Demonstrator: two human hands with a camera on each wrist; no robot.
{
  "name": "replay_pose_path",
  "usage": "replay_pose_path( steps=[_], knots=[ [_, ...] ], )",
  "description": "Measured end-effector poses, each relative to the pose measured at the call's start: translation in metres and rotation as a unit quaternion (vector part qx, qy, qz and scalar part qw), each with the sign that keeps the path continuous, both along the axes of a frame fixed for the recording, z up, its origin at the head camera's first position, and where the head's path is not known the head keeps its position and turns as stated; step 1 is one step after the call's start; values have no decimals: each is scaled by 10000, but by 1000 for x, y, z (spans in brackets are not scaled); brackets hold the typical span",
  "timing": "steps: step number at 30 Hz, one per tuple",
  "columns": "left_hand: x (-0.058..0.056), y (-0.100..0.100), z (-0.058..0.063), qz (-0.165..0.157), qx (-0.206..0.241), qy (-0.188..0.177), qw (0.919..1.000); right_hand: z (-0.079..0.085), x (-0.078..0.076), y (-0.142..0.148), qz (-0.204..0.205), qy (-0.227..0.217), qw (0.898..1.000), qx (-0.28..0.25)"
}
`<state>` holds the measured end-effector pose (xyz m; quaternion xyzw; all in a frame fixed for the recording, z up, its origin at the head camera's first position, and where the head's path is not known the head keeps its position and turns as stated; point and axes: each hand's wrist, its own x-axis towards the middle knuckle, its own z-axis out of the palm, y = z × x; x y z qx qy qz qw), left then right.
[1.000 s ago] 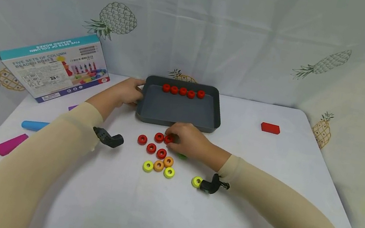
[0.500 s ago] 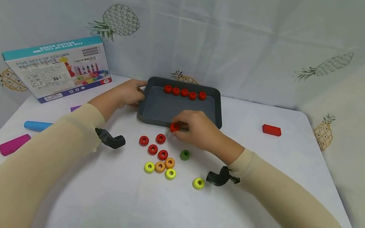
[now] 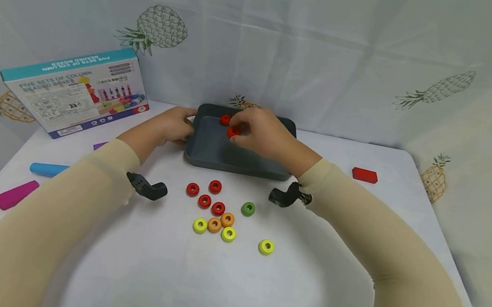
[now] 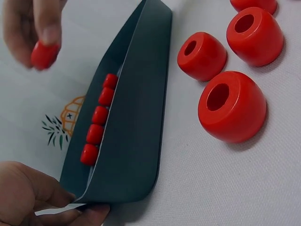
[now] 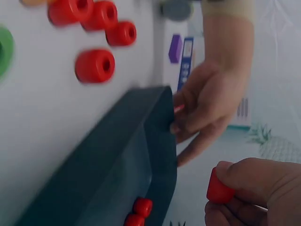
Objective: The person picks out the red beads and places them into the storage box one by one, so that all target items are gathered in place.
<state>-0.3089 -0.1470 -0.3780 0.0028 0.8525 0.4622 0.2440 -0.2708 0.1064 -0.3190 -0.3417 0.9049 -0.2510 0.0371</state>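
Observation:
At the left end of a dark grey tray (image 3: 234, 165), my left hand (image 3: 174, 125) grips the rim, fingers on both sides of the wall (image 4: 136, 174). My right hand (image 3: 261, 133) is over the tray and pinches a red bead (image 5: 219, 189) between thumb and fingers. Inside the tray, a row of red beads (image 4: 99, 115) lies along the far wall; in the head view the right hand covers most of it. Before the tray are several loose red beads (image 3: 204, 201), two orange beads (image 3: 227, 220), yellow beads (image 3: 266, 247) and a green bead (image 3: 248, 209).
A printed toy box (image 3: 76, 90) leans at the back left. Near the left sleeve lie a blue stick (image 3: 48, 169), a magenta block (image 3: 16, 194) and a purple piece (image 3: 99, 146). A red block (image 3: 364, 175) lies at the right. A pineapple-print curtain (image 3: 337, 82) hangs behind.
The right hand has picked up a red bead from the group on the table and carried it forward over the tray. The left hand has stayed at the tray's rim.

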Motion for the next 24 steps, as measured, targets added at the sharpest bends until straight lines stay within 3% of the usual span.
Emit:
replay_pose_path(
  steps=[16,24],
  knots=[
    [0,-1,0,3,11,-12,10000,-16,-79,-24,-73,-170,9950,986],
    [-4,-3,-3,53,-61,-8,10000,-29,-99,-31,-63,22,9901,1401]
  ],
)
